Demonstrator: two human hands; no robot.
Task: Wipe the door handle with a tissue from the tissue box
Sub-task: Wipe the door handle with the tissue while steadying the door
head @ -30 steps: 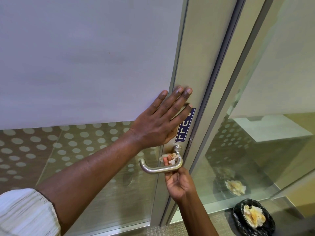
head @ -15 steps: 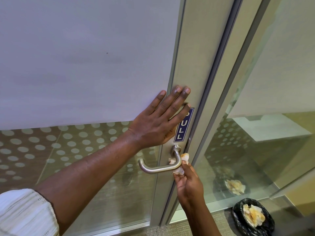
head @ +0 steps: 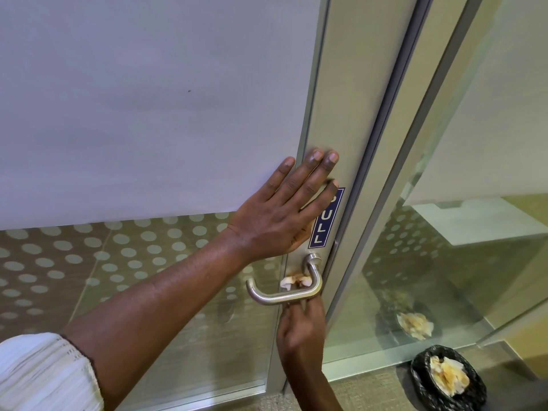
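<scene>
The left hand (head: 284,212) lies flat and open on the door (head: 329,114) — the right hand (head: 302,330) pinches a tissue (head: 293,282) behind the handle (head: 284,296).

A single wide-angle view from the person's head looks forward and down, close to a glass door (head: 148,114). The door handle (head: 284,295) sits low and right of centre, the floor (head: 370,390) shows along the bottom right, and straight frame lines bow toward the edges.
</scene>
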